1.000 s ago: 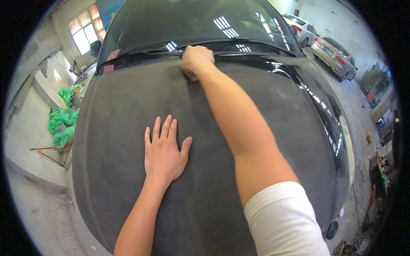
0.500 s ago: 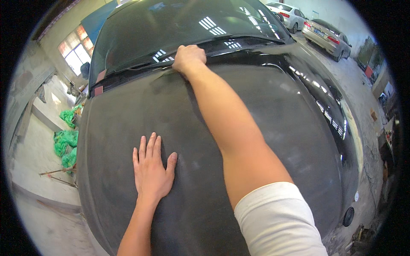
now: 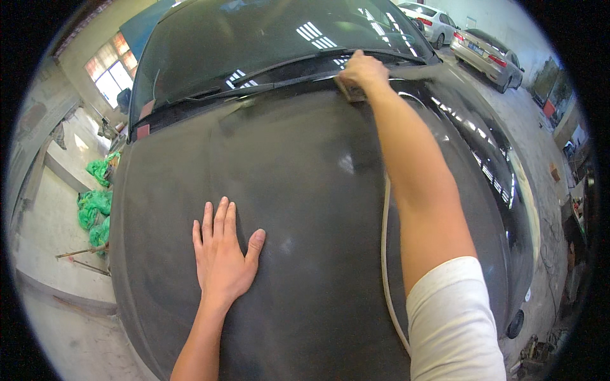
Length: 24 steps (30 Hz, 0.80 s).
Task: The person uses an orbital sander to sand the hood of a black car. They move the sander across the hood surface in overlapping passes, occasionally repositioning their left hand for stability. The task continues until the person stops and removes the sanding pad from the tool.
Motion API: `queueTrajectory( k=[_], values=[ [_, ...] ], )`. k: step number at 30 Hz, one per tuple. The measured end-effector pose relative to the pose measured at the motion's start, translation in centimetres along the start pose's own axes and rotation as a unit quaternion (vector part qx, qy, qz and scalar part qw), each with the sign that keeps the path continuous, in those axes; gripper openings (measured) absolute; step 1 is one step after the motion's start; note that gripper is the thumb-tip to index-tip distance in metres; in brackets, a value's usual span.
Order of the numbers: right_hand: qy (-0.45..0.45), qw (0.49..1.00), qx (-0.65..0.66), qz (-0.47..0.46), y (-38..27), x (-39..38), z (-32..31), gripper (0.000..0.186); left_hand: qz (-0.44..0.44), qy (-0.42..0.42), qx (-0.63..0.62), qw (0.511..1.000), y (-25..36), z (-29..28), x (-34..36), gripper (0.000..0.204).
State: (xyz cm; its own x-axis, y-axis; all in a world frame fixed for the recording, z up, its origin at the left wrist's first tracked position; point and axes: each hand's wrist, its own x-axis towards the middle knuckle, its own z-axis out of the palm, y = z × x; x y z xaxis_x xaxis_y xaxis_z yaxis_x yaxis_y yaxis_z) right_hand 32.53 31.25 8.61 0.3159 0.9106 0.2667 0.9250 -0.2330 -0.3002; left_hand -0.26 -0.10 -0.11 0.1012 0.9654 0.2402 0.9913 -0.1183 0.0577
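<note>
Two hands, well apart: the left hand lies flat on the dull black hood, the right hand is clamped on a small block near the hood's far edge; a slip at such reach could knock the wiper, and the pale hose might snag

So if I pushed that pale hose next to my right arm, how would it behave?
The pale hose would probably flex rather than hold straight, since it bows over the dark hood. It looks slim, so it's likely fairly light. Its ends are hidden, so it might drag or spring back if attached somewhere.
</note>
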Motion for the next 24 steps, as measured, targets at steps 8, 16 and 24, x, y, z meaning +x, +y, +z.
queueTrajectory(
  k=[8, 16, 24],
  values=[
    [-0.071, 0.985, 0.096, -0.122, -15.6, -4.8, 2.8, 0.089, -0.004, -0.005, -0.006, 1.000, 0.2, -0.2, -0.1, 0.078],
    [-0.050, 0.967, 0.124, -0.218, -23.9, -9.9, 4.4, 0.064, 0.009, -0.001, 0.000, 1.000, -0.1, -0.3, -0.1, 0.077],
    [-0.067, 0.976, 0.069, -0.197, -16.4, -5.8, 2.2, 0.063, -0.003, -0.009, -0.006, 1.000, 0.0, -0.5, -0.2, 0.073]
  ],
)
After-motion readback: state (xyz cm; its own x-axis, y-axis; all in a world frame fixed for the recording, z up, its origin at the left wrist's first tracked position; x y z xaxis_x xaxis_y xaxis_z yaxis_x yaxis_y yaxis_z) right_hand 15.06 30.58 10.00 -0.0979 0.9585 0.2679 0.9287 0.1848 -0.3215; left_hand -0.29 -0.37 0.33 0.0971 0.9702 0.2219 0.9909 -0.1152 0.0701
